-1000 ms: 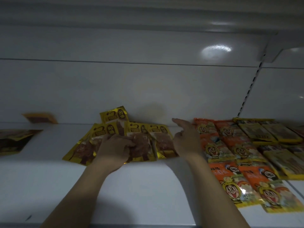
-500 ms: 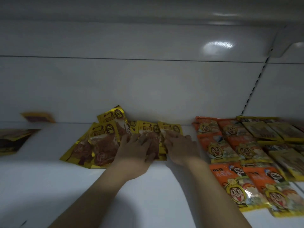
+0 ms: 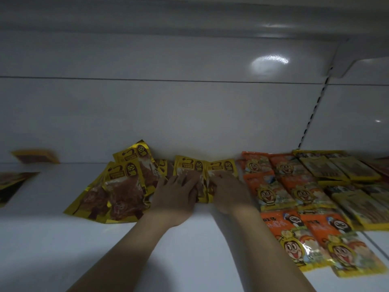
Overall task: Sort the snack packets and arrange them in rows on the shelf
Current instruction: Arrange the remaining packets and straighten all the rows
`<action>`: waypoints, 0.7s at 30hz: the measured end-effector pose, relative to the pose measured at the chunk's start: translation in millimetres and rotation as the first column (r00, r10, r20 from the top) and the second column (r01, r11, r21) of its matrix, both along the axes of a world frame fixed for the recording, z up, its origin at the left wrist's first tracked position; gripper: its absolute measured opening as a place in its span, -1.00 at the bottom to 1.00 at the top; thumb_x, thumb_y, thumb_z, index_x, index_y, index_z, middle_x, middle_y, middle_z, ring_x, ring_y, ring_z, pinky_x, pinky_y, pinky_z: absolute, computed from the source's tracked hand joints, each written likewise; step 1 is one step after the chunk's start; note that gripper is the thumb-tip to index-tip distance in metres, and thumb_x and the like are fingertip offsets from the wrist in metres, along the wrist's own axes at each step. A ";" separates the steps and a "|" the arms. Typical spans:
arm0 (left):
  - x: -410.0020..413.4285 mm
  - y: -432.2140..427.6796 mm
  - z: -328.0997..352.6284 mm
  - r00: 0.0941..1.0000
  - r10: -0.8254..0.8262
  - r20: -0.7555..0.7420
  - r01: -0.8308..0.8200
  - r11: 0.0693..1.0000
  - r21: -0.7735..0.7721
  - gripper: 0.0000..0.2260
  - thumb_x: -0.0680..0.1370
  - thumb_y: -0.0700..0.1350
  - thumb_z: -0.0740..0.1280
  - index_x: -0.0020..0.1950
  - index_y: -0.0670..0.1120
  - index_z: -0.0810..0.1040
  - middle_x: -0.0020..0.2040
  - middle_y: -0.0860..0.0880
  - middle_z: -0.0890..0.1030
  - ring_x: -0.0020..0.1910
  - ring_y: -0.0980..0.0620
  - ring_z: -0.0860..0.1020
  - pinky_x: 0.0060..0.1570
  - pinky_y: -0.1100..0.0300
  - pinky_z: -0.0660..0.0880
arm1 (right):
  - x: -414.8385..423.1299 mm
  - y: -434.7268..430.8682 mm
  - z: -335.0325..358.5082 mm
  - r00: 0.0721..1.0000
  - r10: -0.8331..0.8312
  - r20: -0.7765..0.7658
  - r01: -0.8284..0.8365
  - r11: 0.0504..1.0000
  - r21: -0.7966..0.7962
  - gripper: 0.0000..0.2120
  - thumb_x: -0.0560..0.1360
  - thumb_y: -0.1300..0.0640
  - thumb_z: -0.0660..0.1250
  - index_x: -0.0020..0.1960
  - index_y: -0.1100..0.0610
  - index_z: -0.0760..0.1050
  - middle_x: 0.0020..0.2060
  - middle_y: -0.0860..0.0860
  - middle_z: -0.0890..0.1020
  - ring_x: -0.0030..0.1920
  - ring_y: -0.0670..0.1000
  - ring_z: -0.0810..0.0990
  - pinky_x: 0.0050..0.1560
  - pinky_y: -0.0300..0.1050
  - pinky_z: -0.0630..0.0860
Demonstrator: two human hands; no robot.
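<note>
Several gold packets of brown meat snack lie in a loose pile (image 3: 124, 192) on the white shelf (image 3: 63, 249), against the back wall. Two more gold packets (image 3: 189, 166) (image 3: 223, 166) lie side by side at the pile's right end. My left hand (image 3: 176, 197) lies flat on the left one, fingers straight. On the right one rests my right hand (image 3: 228, 192), also flat. Orange cartoon-face packets (image 3: 271, 188) sit in rows just right of my right hand.
Flat yellow packets (image 3: 328, 169) are stacked in rows at the far right. At the far left lie a dark packet (image 3: 10, 186) and a gold one (image 3: 35, 158). The shelf's back wall (image 3: 189, 114) and the shelf above close in the space.
My left hand moved right from the pile onto the two right-end packets. My right hand came down flat on the rightmost one, and both packets slid right toward the orange rows.
</note>
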State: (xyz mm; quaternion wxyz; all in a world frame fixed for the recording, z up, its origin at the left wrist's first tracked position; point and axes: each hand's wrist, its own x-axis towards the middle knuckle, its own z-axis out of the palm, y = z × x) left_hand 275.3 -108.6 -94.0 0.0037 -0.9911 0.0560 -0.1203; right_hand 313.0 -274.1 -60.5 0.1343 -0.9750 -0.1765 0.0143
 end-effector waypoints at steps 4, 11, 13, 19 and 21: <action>-2.6 -1.0 -0.2 0.999 -0.005 0.032 0.005 1.000 -0.013 -0.58 0.67 0.10 -0.05 0.54 0.16 0.14 0.54 0.02 0.25 0.45 -0.05 0.27 0.33 -0.08 0.12 | -3.7 -0.6 3.0 1.000 -0.008 -0.009 0.008 1.000 0.024 -0.54 0.60 0.13 0.13 0.49 -0.05 0.29 0.53 -0.03 0.21 0.56 0.03 0.06 0.54 0.05 0.00; -24.1 37.4 36.2 0.950 0.261 0.168 -0.249 0.964 -0.093 -0.50 0.54 0.29 0.15 0.39 0.08 0.44 0.47 -0.01 0.38 0.49 -0.07 0.23 0.36 -0.09 0.14 | -20.2 16.4 15.6 0.987 0.012 0.160 -0.039 0.984 0.171 -0.61 0.61 0.09 0.15 0.42 -0.07 0.40 0.42 0.00 0.41 0.46 0.07 0.27 0.45 -0.02 0.15; -37.9 61.8 42.3 0.915 0.397 0.079 -0.395 0.918 -0.037 -0.35 0.44 0.44 0.12 0.43 0.14 0.35 0.47 -0.04 0.35 0.46 -0.13 0.25 0.31 -0.12 0.16 | -28.9 32.5 16.2 0.972 0.094 0.215 -0.137 0.971 0.198 -0.66 0.58 0.09 0.18 0.32 -0.08 0.48 0.29 -0.04 0.51 0.36 0.07 0.36 0.33 -0.07 0.22; -71.7 90.9 17.0 0.849 0.524 -0.071 -0.525 0.851 -0.003 -0.21 0.29 0.55 -0.10 0.47 0.29 0.22 0.54 -0.05 0.24 0.42 -0.21 0.32 0.33 -0.16 0.20 | -25.9 97.2 19.4 0.936 0.281 0.214 -0.312 0.942 0.125 -0.63 0.56 0.00 0.22 0.35 -0.12 0.47 0.24 0.03 0.55 0.29 0.12 0.47 0.25 0.04 0.42; -74.5 87.5 17.3 0.850 0.527 -0.012 -0.527 0.848 -0.045 -0.25 0.31 0.50 -0.05 0.37 0.21 0.44 0.44 -0.11 0.41 0.32 -0.26 0.43 0.27 -0.16 0.25 | -17.7 118.2 21.8 0.935 0.295 0.198 -0.324 0.937 0.134 -0.60 0.55 0.02 0.26 0.37 -0.15 0.43 0.18 0.06 0.60 0.23 0.15 0.53 0.19 0.03 0.47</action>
